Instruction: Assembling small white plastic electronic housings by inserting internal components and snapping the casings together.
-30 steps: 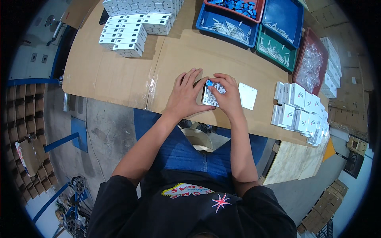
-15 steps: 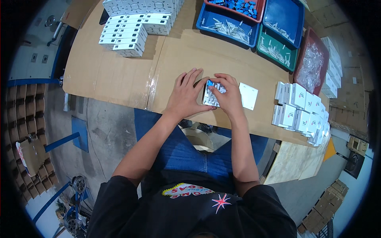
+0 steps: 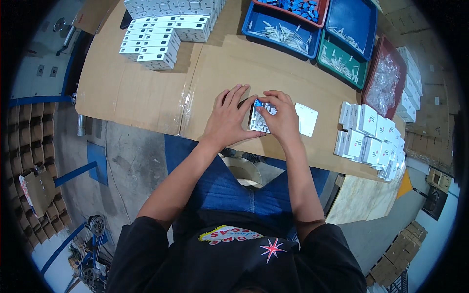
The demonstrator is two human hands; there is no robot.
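Observation:
A small shallow box [image 3: 259,123] filled with white and grey pieces lies on the cardboard-covered table between my hands. My left hand [image 3: 227,116] braces it from the left, thumb at its near edge and index finger by its far corner, the other fingers spread. Over the box's far right side bends my right hand [image 3: 282,116], thumb and fingers closed at a small blue piece [image 3: 258,103] in the far corner. The fingers partly hide that piece and the contents. Flat on the table, just right of my right hand, is a white square panel [image 3: 307,119].
Stacked white boxes [image 3: 159,46] stand at the far left. Blue, red and green trays of small parts [image 3: 312,53] sit at the far right, with a red tray of clear plastic pieces [image 3: 386,83] beside them. Rows of small white boxes [image 3: 369,134] occupy the right edge.
Both hands stay around the box almost unmoved. The right forearm has shifted very slightly to the right, and the whole view has moved a little.

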